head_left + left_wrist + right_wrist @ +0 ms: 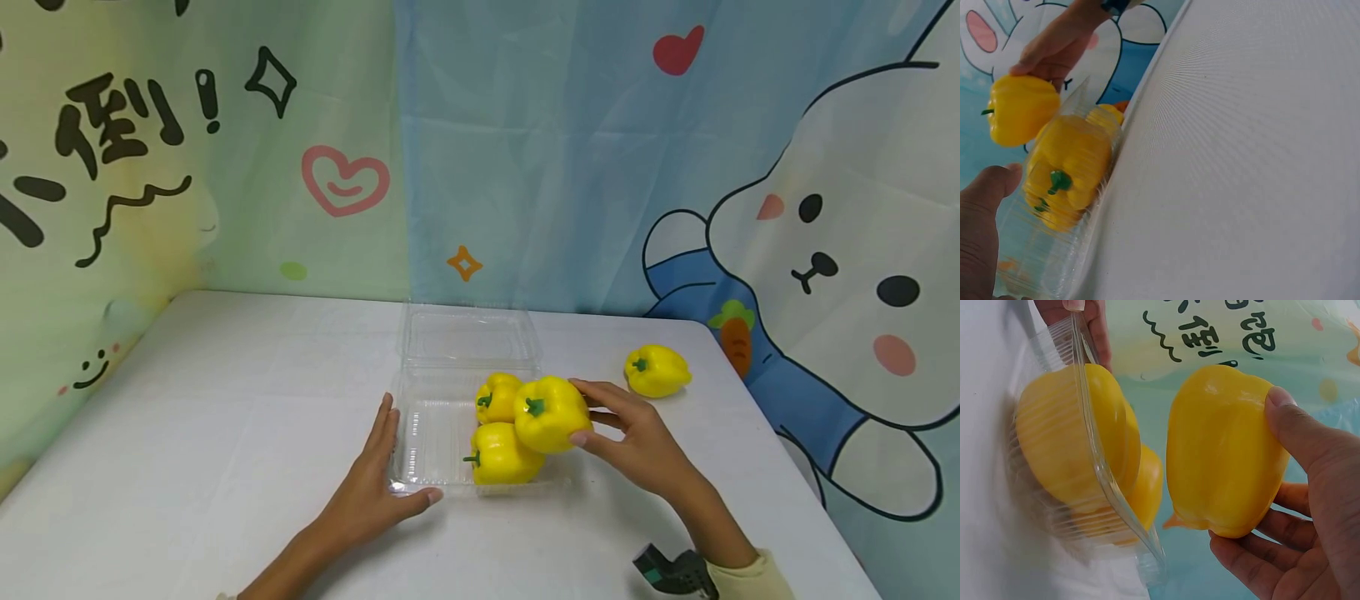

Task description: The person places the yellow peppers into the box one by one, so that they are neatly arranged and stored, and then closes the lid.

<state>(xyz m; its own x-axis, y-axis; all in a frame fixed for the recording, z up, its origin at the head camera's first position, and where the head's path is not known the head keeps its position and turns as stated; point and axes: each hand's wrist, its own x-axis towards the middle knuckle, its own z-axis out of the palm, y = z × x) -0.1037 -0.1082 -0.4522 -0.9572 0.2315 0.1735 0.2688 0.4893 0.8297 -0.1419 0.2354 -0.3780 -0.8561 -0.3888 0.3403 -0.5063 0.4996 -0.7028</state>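
My right hand (637,429) grips a yellow bell pepper (551,417) with a green stem, thumb on one side and fingers on the other. In the right wrist view, that pepper (1225,450) is held beside the wall of a clear plastic clamshell box (431,442). Inside the box's right part lie two more yellow peppers, one at the back (495,396) and one at the front (504,457). My left hand (375,479) rests at the box's left edge, fingers extended along the side and thumb by the front corner.
Another yellow pepper (657,371) lies on the white table (225,417) at the back right. The box's lid (471,337) is folded back toward the rear edge. A printed curtain (525,150) hangs behind the table.
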